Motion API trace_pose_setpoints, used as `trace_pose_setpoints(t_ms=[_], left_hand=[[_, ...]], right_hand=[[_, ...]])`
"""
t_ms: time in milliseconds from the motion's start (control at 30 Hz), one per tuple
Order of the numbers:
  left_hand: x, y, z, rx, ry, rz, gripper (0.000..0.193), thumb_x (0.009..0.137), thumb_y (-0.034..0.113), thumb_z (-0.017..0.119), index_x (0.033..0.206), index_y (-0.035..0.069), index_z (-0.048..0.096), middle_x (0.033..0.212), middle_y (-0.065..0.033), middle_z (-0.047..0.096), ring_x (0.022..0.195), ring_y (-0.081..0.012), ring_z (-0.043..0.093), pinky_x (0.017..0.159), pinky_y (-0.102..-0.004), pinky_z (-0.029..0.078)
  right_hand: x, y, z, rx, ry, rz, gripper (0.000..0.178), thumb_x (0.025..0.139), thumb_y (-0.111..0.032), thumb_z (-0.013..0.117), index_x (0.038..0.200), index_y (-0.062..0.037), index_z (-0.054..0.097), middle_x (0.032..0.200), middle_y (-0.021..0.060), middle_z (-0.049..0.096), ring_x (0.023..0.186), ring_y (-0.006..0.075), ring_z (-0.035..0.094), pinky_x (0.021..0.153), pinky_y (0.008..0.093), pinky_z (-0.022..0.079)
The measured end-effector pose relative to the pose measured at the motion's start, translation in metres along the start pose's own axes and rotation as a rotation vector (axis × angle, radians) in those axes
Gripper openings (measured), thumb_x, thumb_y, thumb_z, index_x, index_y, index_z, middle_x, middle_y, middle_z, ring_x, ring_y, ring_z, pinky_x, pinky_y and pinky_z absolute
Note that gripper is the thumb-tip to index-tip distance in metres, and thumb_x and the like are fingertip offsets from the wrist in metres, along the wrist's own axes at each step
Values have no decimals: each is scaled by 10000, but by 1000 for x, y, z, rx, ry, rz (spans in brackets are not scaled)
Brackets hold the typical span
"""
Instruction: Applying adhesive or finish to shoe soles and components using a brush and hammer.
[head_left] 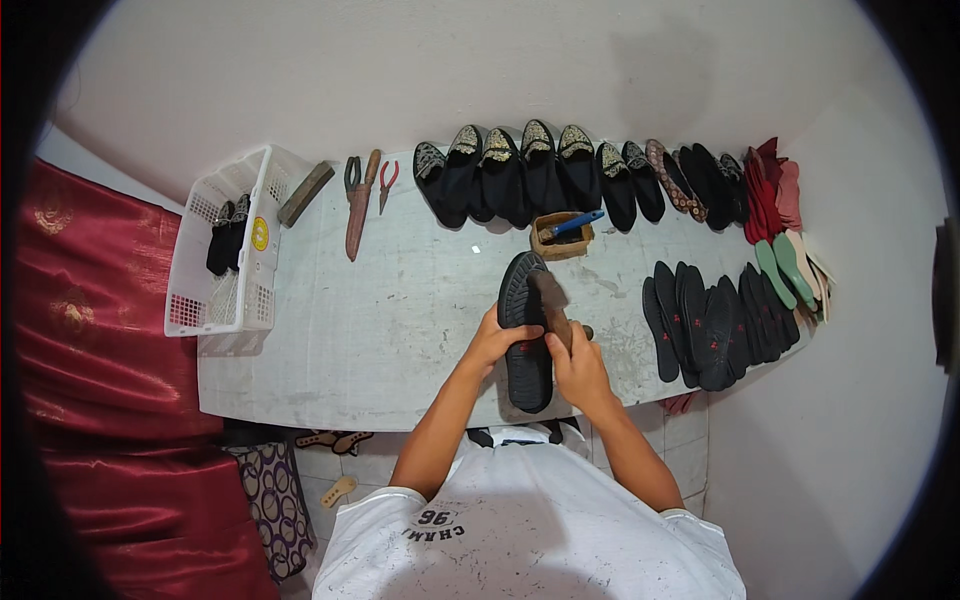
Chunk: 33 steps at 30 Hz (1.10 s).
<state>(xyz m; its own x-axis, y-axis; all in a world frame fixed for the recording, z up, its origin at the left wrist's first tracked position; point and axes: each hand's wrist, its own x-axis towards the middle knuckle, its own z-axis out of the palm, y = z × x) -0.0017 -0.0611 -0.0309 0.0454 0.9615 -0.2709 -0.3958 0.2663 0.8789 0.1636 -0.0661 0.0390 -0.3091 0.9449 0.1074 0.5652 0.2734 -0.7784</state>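
Note:
My left hand point(492, 338) is wrapped round the left side of a black ridged shoe sole point(528, 378), its thumb lying across the middle. The sole stands lengthwise in front of me, over the near part of the table, with small red marks near its middle. My right hand point(580, 368) is closed on a brown, flat, blade-like tool point(551, 296), which lies against the sole's right side. A dark end sticks out beside my right fingers; the tool's exact kind cannot be made out. Just beyond the sole is a small tan container point(575, 248) with a blue-handled brush point(580, 222) across it.
Several black shoes with patterned fronts point(538, 170) line the wall. Black soles point(690, 320) lie at right, near green soles point(790, 265) and red fabric point(765, 200). At left are a white basket point(258, 285), a dark block point(306, 195), a knife point(357, 220) and red-handled pliers point(388, 180).

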Motion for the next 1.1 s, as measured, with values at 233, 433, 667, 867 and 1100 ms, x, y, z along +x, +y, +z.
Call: trace_pose_setpoints(t_ms=[233, 433, 667, 867, 1100], left_hand=[[-4, -1, 2, 3, 36, -19, 528, 692, 77, 777, 1177, 34, 574, 1049, -58, 657, 957, -172, 629, 889, -319, 493], [-3, -3, 0, -8, 39, -49, 559, 678, 74, 807, 1184, 22, 575, 1042, -60, 662, 962, -181, 626, 904, -321, 478], [-4, 0, -1, 32, 65, -81, 574, 672, 58, 806, 1197, 13, 576, 1058, -66, 662, 991, -181, 619, 924, -317, 468], [-6, 10, 6, 70, 78, -115, 610, 670, 61, 805, 1224, 4, 558, 1107, -68, 651, 1009, -176, 616, 918, -323, 476], [19, 34, 12, 116, 253, 50, 574, 813, 217, 768, 1272, -7, 506, 1044, -106, 661, 919, -155, 637, 824, -261, 501]], right_hand=[[22, 5, -28, 454, -179, 214, 376, 973, -343, 545, 860, 15, 565, 576, 60, 533, 499, 138, 507, 473, 319, 385], [26, 17, -38, 727, -60, -14, 327, 982, -327, 515, 940, -6, 552, 565, -5, 494, 472, 69, 463, 440, 242, 358], [51, 34, -50, 728, -352, 401, 433, 997, -448, 452, 809, -59, 491, 521, 13, 464, 389, 101, 423, 364, 268, 329], [56, 48, -56, 884, -283, 370, 408, 1009, -440, 424, 841, -69, 460, 493, 19, 430, 325, 100, 373, 300, 258, 314], [26, 71, -40, 1129, -361, 441, 430, 997, -458, 445, 856, -52, 470, 491, 45, 444, 327, 122, 400, 310, 263, 353]])
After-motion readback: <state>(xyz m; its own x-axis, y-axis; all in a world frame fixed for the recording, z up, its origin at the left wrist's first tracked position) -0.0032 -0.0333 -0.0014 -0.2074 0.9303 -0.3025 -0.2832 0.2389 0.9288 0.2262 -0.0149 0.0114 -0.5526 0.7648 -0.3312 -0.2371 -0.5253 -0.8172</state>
